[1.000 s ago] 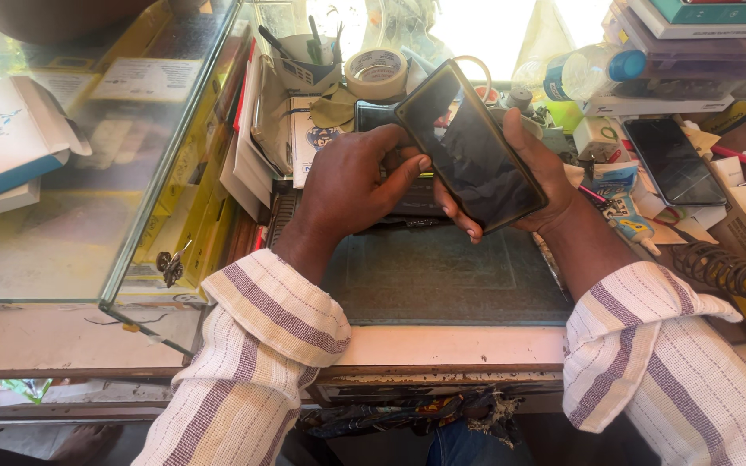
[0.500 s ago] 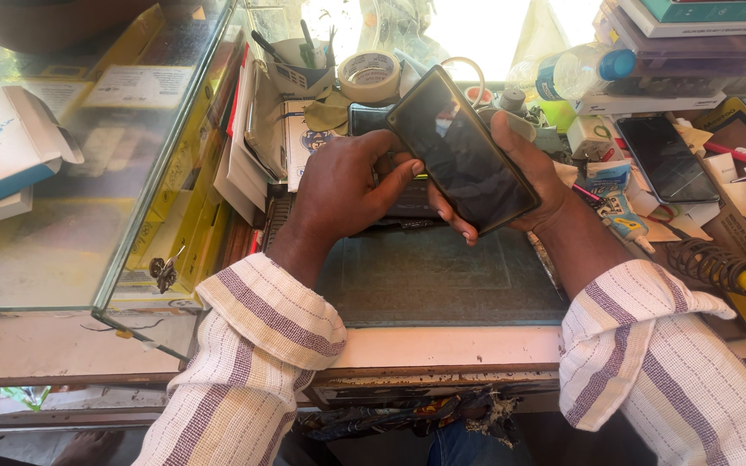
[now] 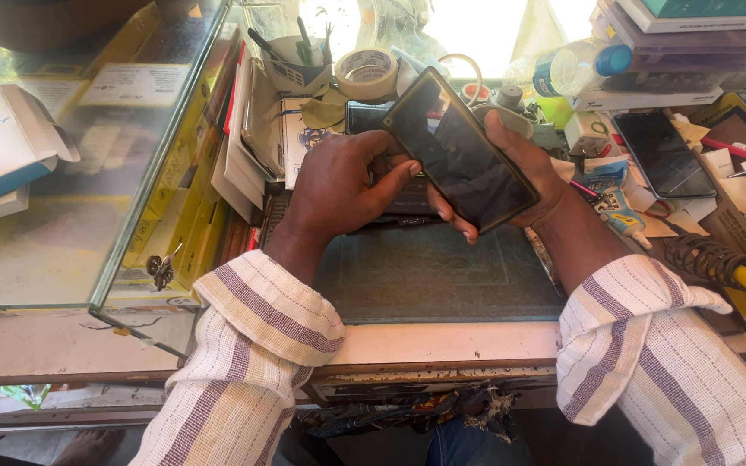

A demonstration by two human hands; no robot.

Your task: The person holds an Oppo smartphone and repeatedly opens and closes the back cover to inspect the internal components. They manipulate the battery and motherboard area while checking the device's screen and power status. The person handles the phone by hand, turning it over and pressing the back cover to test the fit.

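A black smartphone (image 3: 459, 151) with a dark screen is held tilted above a dark green work mat (image 3: 442, 276). My right hand (image 3: 520, 173) cups it from beneath and behind, fingers wrapped around its lower edge. My left hand (image 3: 338, 185) rests against the phone's left edge, thumb touching the side near the bottom corner. Both striped sleeves are rolled at the forearms.
A glass display case (image 3: 88, 173) with yellow boxes stands at left. A tape roll (image 3: 366, 71), a cup of tools (image 3: 295, 56), a plastic bottle (image 3: 576, 69), another dark phone (image 3: 662, 155), a glue tube (image 3: 619, 211) and a yellow-handled soldering iron (image 3: 736, 272) crowd the bench.
The phone and both hands have stayed in nearly the same place; the view has shifted slightly. My left thumb presses closer to the phone's edge.
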